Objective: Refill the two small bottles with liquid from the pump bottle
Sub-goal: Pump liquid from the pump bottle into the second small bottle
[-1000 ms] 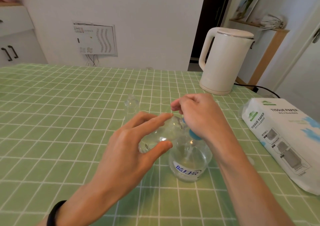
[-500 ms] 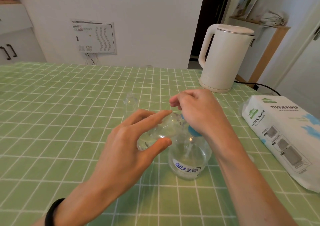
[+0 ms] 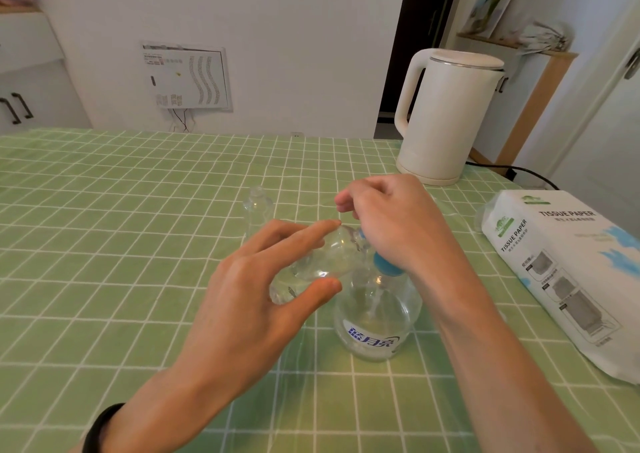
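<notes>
Left hand (image 3: 249, 300): thumb and fingers pinched a tilted small bottle (image 3: 311, 265), clear liquid inside.
Right hand (image 3: 388, 224): fingers curled over the pump bottle (image 3: 377, 317) head.
Second bottle (image 3: 257, 206): upright, seemingly empty.

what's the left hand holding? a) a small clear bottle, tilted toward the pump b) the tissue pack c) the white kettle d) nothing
a: the left hand grips a small clear bottle between fingers and thumb, tilted with its neck toward the blue top of the pump bottle.
</notes>
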The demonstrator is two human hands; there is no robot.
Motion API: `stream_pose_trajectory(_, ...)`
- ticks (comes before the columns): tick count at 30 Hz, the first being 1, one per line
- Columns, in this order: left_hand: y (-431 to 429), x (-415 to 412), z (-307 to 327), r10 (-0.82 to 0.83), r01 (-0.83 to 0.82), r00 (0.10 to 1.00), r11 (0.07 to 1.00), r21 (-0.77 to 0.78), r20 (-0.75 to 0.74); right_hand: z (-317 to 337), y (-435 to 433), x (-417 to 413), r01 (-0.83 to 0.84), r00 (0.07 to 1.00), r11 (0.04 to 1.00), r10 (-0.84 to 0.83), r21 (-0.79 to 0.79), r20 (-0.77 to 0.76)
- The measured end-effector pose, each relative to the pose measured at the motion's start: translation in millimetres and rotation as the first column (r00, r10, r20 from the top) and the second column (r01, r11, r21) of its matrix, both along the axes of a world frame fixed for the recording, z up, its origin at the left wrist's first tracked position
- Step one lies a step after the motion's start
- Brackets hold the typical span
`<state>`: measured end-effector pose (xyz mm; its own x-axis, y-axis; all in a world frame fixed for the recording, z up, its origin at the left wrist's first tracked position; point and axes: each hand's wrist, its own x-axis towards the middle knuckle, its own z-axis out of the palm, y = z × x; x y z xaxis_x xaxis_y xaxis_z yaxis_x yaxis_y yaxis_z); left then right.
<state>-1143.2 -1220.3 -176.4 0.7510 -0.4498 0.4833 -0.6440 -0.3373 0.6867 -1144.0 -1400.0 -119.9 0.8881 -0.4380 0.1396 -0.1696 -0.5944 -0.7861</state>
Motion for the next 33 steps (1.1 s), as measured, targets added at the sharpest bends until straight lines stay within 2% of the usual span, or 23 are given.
stream_pose_trajectory(6,-0.4,0.0,-1.2,-0.008,0.009,1.000,1.000,0.020,-0.018,-3.2,-1.0,-0.1,-0.007,0.998,0.999,0.009,0.033,-0.065)
stream_pose_trajectory(14,-0.1,-2.6,0.7,-0.012,0.012,1.000,1.000,0.001,0.001,1.1,2.1,-3.7,0.004,1.000,1.000,-0.004,-0.017,0.003)
stream_pose_trajectory(24,0.5,0.4,-1.2,-0.010,0.011,1.000,0.999,0.030,-0.017,0.4,3.7,-3.8,0.007,0.998,1.000,-0.005,0.023,-0.057)
stream_pose_trajectory(33,0.1,-2.5,-0.2,-0.020,0.020,1.000,1.000,-0.001,-0.008,2.2,3.2,-5.0,-0.010,1.000,1.000,0.010,-0.009,-0.007)
